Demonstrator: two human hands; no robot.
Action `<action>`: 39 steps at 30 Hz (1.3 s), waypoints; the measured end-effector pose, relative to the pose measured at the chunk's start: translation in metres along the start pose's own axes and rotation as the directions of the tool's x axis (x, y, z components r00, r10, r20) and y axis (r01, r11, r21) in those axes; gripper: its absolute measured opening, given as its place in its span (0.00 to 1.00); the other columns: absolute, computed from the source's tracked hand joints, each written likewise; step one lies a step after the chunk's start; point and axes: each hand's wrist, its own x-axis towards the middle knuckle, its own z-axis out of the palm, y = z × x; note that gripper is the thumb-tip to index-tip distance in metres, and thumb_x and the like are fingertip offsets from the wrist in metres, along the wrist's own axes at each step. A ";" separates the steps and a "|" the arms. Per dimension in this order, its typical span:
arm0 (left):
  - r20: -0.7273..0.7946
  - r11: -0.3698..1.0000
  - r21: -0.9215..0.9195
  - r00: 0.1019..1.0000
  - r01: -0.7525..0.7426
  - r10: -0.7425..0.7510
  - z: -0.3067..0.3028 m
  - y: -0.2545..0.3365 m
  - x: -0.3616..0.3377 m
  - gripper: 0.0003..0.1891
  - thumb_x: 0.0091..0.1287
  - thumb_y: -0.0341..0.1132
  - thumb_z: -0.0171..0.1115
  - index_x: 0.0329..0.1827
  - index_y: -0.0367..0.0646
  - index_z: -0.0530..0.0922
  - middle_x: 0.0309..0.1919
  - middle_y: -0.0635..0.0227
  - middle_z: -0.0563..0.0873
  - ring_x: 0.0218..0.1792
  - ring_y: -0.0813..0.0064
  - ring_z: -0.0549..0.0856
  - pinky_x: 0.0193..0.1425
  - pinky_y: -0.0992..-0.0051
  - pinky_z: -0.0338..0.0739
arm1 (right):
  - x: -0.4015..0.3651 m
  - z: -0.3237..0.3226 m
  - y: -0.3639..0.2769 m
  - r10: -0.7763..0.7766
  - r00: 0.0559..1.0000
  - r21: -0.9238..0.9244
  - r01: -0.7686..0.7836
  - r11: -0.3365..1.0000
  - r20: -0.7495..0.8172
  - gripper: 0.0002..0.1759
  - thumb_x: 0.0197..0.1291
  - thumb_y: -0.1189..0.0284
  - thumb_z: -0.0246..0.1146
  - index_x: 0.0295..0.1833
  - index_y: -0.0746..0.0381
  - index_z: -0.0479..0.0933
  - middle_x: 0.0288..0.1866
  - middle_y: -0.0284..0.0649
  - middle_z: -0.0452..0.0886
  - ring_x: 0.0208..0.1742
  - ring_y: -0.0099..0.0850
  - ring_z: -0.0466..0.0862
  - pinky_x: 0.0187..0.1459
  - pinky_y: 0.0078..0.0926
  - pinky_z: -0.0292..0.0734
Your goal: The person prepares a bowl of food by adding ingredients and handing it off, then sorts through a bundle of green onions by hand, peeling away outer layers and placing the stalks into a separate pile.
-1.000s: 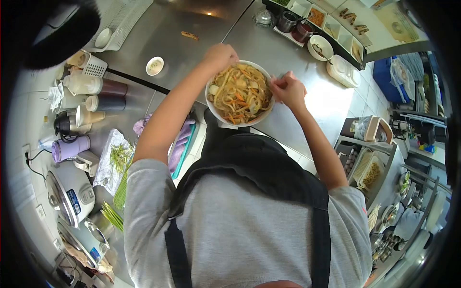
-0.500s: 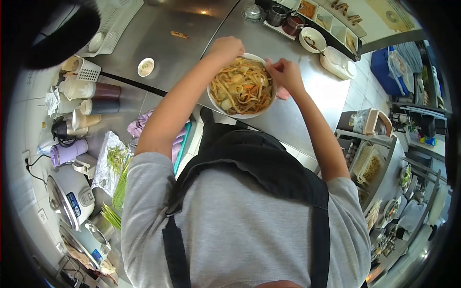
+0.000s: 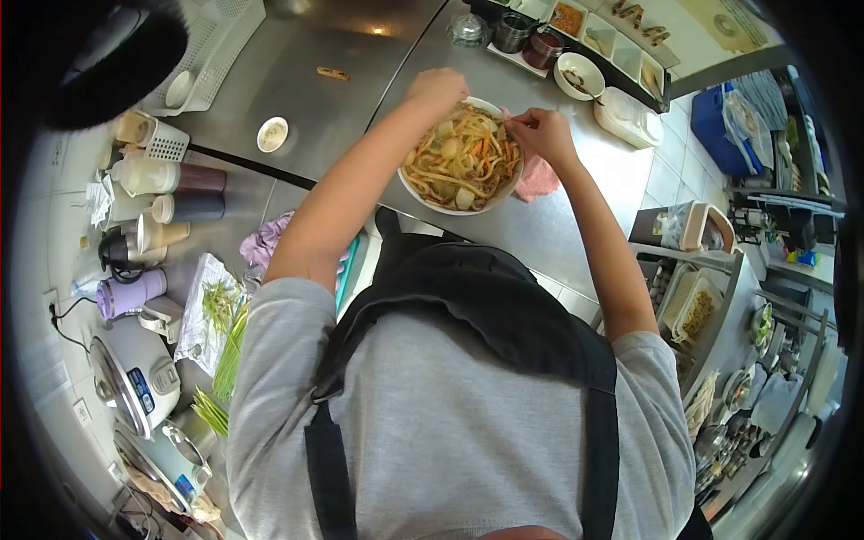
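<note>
A white bowl (image 3: 416,195) filled with noodles, potato pieces and carrot strips (image 3: 463,160) stands near the edge of the steel counter. My left hand (image 3: 438,90) is closed at the bowl's far left rim, its fingertips partly hidden. On the far right rim, my right hand (image 3: 540,131) pinches a pink cloth (image 3: 537,180), which hangs down beside the bowl onto the counter.
A small white cup (image 3: 273,134) stands on the left counter, near a brown strip (image 3: 333,74). Jars (image 3: 544,49), a bowl with a spoon (image 3: 579,76) and a lidded tub (image 3: 627,118) line the back right. Sauce bottles (image 3: 148,174) stand at left.
The bowl has shifted slightly right and its contents look turned. Both hands stay at the rim. More of the pink cloth shows beside the bowl.
</note>
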 end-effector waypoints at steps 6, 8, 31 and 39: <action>-0.068 0.998 -0.029 0.996 0.048 -0.050 0.008 -0.004 -0.011 0.10 0.61 0.36 0.58 0.40 0.51 0.86 0.41 0.62 0.87 0.44 0.60 0.85 0.47 0.63 0.79 | -0.053 0.009 0.015 0.178 0.978 0.091 -0.169 0.982 -0.109 0.18 0.52 0.60 0.70 0.35 0.67 0.82 0.28 0.42 0.85 0.28 0.28 0.84 0.34 0.26 0.78; -0.066 0.997 0.011 0.995 0.078 -0.077 0.010 -0.003 -0.012 0.10 0.62 0.36 0.57 0.40 0.50 0.86 0.41 0.61 0.87 0.44 0.59 0.85 0.47 0.63 0.79 | -0.069 0.015 0.009 0.257 0.951 0.121 -0.238 0.964 -0.174 0.18 0.52 0.60 0.70 0.32 0.67 0.80 0.27 0.41 0.84 0.28 0.26 0.83 0.34 0.25 0.78; 0.390 0.202 -0.830 0.800 0.519 -0.455 0.045 0.024 -0.120 0.21 0.74 0.40 0.35 0.51 0.26 0.67 0.25 0.47 0.82 0.17 0.57 0.84 0.18 0.68 0.81 | -0.124 0.045 0.009 0.513 0.807 0.598 -0.264 0.757 -0.293 0.14 0.62 0.68 0.66 0.33 0.66 0.72 0.29 0.35 0.79 0.30 0.18 0.76 0.30 0.18 0.72; 0.585 -0.109 -0.806 0.756 0.582 -0.292 0.052 0.040 -0.148 0.22 0.74 0.41 0.34 0.58 0.27 0.62 0.41 0.43 0.82 0.34 0.54 0.88 0.33 0.67 0.86 | -0.122 0.054 0.010 0.540 0.790 0.668 -0.238 0.705 -0.289 0.14 0.62 0.65 0.66 0.32 0.62 0.71 0.27 0.33 0.77 0.27 0.15 0.72 0.24 0.15 0.66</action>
